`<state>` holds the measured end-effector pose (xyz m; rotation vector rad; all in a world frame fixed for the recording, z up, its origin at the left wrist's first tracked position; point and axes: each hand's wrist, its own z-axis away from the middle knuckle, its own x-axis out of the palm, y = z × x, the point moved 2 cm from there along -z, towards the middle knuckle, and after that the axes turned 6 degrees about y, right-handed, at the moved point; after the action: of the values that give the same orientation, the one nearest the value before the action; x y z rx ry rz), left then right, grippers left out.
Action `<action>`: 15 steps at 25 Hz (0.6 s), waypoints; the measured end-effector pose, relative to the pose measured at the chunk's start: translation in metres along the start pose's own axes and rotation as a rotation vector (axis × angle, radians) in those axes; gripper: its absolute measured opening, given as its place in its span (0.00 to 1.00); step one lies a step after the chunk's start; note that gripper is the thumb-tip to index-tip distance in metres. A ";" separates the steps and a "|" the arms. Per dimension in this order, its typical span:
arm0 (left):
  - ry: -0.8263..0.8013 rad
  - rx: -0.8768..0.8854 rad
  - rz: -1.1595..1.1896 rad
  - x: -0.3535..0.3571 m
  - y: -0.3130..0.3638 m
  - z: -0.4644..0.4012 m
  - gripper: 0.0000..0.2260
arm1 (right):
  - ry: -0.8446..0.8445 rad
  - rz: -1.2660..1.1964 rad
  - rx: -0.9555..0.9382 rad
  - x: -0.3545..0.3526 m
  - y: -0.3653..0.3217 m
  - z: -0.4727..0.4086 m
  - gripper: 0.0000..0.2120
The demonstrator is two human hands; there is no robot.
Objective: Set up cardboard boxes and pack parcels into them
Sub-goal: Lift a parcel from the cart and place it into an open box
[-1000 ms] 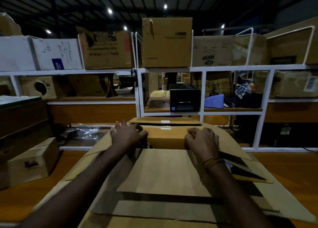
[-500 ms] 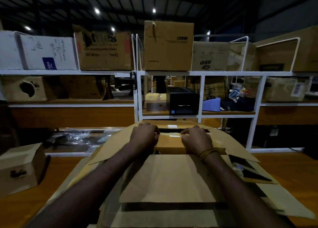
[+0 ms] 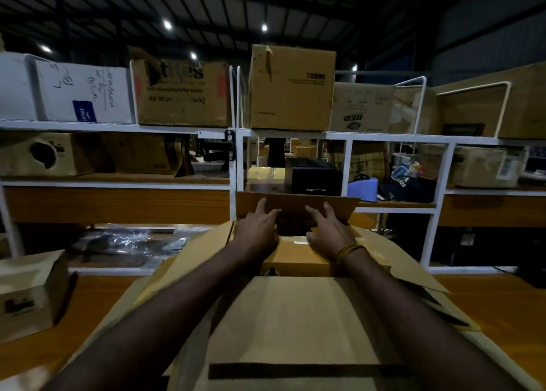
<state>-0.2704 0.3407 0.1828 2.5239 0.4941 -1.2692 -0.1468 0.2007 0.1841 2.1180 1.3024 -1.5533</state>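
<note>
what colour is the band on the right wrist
Yellowish-gold thread band, seen in the head view.

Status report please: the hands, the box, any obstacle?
Left hand and right hand open, fingers on far flap. Parcel inside box, flaps unclosed. No obstacle seen.

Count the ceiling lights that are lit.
5: ceiling lights at far left, left of centre, centre, lower centre, and right; boxes may hide more.

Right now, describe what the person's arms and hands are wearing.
Both forearms are bare, with no sleeves in view and no gloves. The right hand has a band of thin yellowish-gold threads wound around its wrist. The left hand and its wrist carry nothing visible.
</note>
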 end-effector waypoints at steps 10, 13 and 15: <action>-0.257 -0.060 -0.046 0.022 -0.007 -0.053 0.34 | -0.133 0.050 0.025 0.016 0.011 -0.057 0.37; -0.278 -0.054 -0.108 0.025 -0.009 -0.057 0.33 | -0.173 0.099 0.033 0.024 0.016 -0.065 0.38; -0.283 -0.025 -0.144 0.028 -0.012 -0.058 0.29 | -0.206 0.120 0.043 0.029 0.018 -0.068 0.38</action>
<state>-0.2182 0.3792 0.1928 2.2708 0.6281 -1.6293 -0.0870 0.2474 0.1828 1.9590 1.0643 -1.7092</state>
